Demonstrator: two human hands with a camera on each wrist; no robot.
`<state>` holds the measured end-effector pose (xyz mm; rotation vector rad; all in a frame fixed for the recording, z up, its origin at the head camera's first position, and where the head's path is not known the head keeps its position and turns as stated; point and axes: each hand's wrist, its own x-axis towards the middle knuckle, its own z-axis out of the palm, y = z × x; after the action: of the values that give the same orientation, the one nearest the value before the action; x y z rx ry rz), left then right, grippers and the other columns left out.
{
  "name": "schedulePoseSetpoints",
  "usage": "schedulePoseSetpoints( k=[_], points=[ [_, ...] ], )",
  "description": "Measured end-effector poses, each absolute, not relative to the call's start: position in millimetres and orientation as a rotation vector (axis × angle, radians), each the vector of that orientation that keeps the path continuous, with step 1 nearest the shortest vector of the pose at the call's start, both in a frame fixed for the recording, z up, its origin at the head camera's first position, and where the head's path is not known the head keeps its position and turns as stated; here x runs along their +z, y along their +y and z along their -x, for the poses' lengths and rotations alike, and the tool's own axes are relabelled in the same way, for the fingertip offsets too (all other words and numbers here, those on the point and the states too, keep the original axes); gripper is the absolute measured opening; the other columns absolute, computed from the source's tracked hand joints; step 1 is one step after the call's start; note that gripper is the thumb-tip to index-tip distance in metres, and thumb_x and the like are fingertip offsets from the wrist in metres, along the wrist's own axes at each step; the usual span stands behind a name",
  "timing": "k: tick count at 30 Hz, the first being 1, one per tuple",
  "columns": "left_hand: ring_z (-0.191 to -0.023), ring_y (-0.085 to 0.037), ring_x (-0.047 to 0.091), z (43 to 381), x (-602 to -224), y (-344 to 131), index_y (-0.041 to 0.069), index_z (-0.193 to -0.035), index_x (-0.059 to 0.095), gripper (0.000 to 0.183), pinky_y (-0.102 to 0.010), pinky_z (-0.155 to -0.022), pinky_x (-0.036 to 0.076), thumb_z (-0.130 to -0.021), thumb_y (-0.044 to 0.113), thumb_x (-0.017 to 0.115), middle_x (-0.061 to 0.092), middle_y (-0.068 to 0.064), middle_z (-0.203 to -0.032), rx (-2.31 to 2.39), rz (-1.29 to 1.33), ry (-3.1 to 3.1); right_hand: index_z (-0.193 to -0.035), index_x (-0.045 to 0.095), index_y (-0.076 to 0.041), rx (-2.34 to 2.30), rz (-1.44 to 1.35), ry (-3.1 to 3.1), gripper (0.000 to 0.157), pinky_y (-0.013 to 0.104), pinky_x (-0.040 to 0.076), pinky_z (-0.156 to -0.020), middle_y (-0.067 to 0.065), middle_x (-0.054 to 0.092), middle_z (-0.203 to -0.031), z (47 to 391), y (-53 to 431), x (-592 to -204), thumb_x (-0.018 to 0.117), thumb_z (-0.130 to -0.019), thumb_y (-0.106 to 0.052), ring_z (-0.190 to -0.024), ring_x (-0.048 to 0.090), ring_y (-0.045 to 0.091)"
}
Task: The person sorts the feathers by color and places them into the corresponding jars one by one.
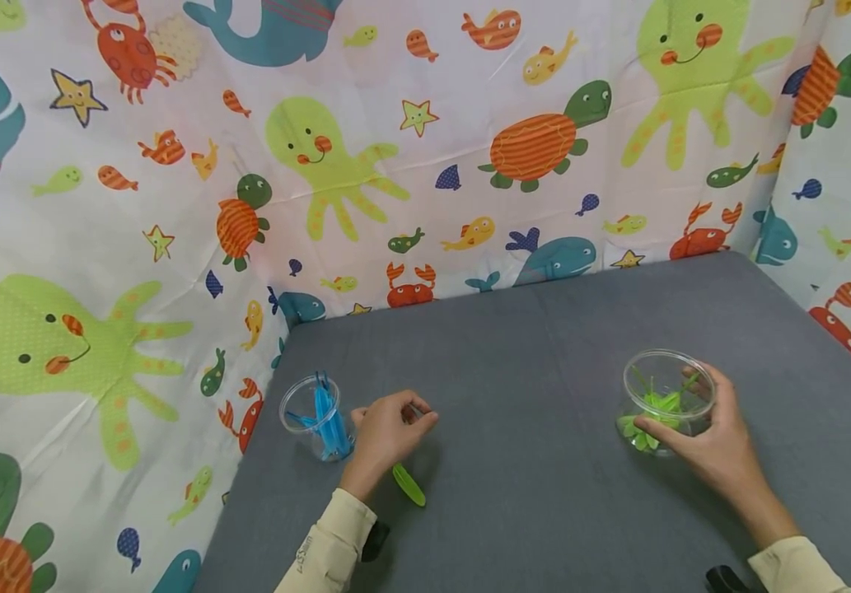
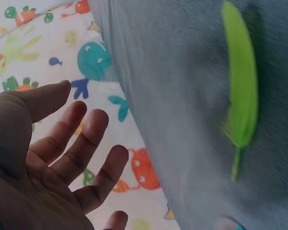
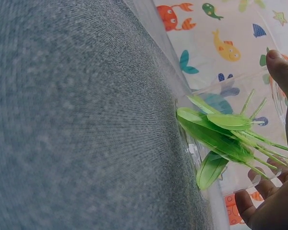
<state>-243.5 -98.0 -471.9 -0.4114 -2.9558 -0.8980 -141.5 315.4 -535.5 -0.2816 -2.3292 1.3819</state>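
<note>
With its fingers loosely bent and nothing in them, my left hand [image 1: 390,436] hovers over the left part of the table. Just below it lies a single lime-green feather [image 1: 409,486], its pale quill showing in the left wrist view. At the right, my right hand [image 1: 725,449] holds a clear plastic cup [image 1: 666,352], thumb on the near side and fingers around the far side. Inside that cup, several green feathers [image 3: 216,134] stand with quills toward the rim. Beyond my left hand is another clear cup [image 1: 287,422] with slim blue pieces [image 1: 330,420] in it.
A grey cloth [image 1: 514,494] covers the table. White fabric printed with sea animals [image 1: 432,165] hangs along the back and both sides, meeting the table edges. Near the bottom edge, a small black object [image 1: 725,579] shows beside the right sleeve [image 1: 799,564].
</note>
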Motion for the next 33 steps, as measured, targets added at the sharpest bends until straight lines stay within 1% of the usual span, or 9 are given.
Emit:
schedulePoseSetpoints(
  k=[8, 12, 15, 17, 19, 22, 24, 28, 33],
  points=[
    [-0.060, -0.011, 0.049, 232.4, -479.9, -124.5, 0.027, -0.080, 0.069, 0.019, -0.049, -0.080, 0.026, -0.089, 0.043, 0.077, 0.056, 0.007, -0.064, -0.760, 0.279, -3.019, -0.162, 0.014, -0.016, 1.374, 0.270, -2.331, 0.117, 0.078, 0.022, -0.110, 0.025, 0.037, -0.152, 141.7, 315.2, -535.8, 0.092, -0.075, -0.023, -0.137, 0.033, 0.050],
    [-0.061, -0.013, 0.051, 226.1, -484.2, -135.0, 0.022, -0.077, 0.067, 0.026, -0.064, -0.091, 0.032, -0.089, 0.043, 0.077, 0.057, 0.006, -0.064, -0.684, 0.220, -3.068, -0.162, 0.014, -0.017, 1.372, 0.261, -2.327, 0.117, 0.078, 0.021, -0.110, 0.025, 0.037, -0.152, 141.2, 315.3, -535.5, 0.092, -0.075, -0.023, -0.137, 0.034, 0.049],
    [-0.062, -0.013, 0.053, 220.3, -487.4, -140.0, 0.021, -0.071, 0.064, 0.034, -0.081, -0.102, 0.023, -0.088, 0.047, 0.076, 0.057, 0.006, -0.061, -0.589, 0.197, -3.114, -0.162, 0.014, -0.018, 1.373, 0.260, -2.327, 0.117, 0.078, 0.021, -0.111, 0.025, 0.037, -0.151, 140.9, 315.4, -534.8, 0.092, -0.075, -0.023, -0.137, 0.034, 0.049],
    [-0.060, -0.014, 0.053, 216.0, -491.2, -142.4, 0.020, -0.062, 0.061, 0.042, -0.082, -0.103, 0.022, -0.087, 0.051, 0.076, 0.055, 0.007, -0.056, -0.503, 0.199, -3.144, -0.163, 0.014, -0.018, 1.375, 0.261, -2.327, 0.117, 0.078, 0.021, -0.110, 0.026, 0.037, -0.151, 140.6, 315.5, -534.7, 0.092, -0.075, -0.023, -0.137, 0.034, 0.049],
    [-0.056, -0.014, 0.050, 212.3, -496.4, -143.7, 0.021, -0.053, 0.057, 0.049, -0.080, -0.101, 0.025, -0.085, 0.053, 0.077, 0.051, 0.007, -0.051, -0.420, 0.210, -3.158, -0.163, 0.014, -0.017, 1.374, 0.262, -2.328, 0.117, 0.078, 0.022, -0.110, 0.025, 0.037, -0.151, 140.6, 315.7, -534.8, 0.092, -0.075, -0.023, -0.136, 0.034, 0.049],
    [-0.052, -0.015, 0.046, 208.2, -506.8, -143.3, 0.021, -0.045, 0.050, 0.058, -0.070, -0.091, 0.030, -0.081, 0.055, 0.079, 0.046, 0.007, -0.046, -0.313, 0.226, -3.138, -0.162, 0.014, -0.017, 1.372, 0.261, -2.332, 0.117, 0.077, 0.022, -0.110, 0.026, 0.037, -0.151, 140.8, 315.8, -536.2, 0.092, -0.075, -0.023, -0.136, 0.034, 0.049],
    [-0.053, -0.016, 0.044, 206.5, -512.9, -140.7, 0.021, -0.045, 0.048, 0.059, -0.063, -0.085, 0.031, -0.077, 0.056, 0.082, 0.044, 0.006, -0.047, -0.263, 0.228, -3.110, -0.162, 0.015, -0.017, 1.371, 0.264, -2.332, 0.117, 0.077, 0.022, -0.110, 0.025, 0.037, -0.151, 140.8, 315.9, -536.4, 0.092, -0.075, -0.022, -0.136, 0.034, 0.049],
    [-0.056, -0.018, 0.043, 205.8, -521.9, -132.2, 0.020, -0.049, 0.048, 0.055, -0.059, -0.079, 0.033, -0.073, 0.050, 0.087, 0.044, 0.005, -0.053, -0.236, 0.256, -3.041, -0.162, 0.015, -0.017, 1.365, 0.278, -2.329, 0.117, 0.076, 0.023, -0.110, 0.025, 0.037, -0.151, 141.2, 316.4, -535.2, 0.092, -0.075, -0.023, -0.136, 0.035, 0.048],
    [-0.057, -0.016, 0.044, 204.9, -528.4, -123.4, 0.022, -0.048, 0.051, 0.049, -0.057, -0.076, 0.034, -0.077, 0.036, 0.087, 0.046, 0.006, -0.053, -0.337, 0.282, -3.021, -0.162, 0.015, -0.018, 1.364, 0.283, -2.332, 0.116, 0.075, 0.025, -0.109, 0.023, 0.038, -0.151, 141.5, 316.1, -535.7, 0.092, -0.075, -0.023, -0.135, 0.035, 0.045]
  ],
)
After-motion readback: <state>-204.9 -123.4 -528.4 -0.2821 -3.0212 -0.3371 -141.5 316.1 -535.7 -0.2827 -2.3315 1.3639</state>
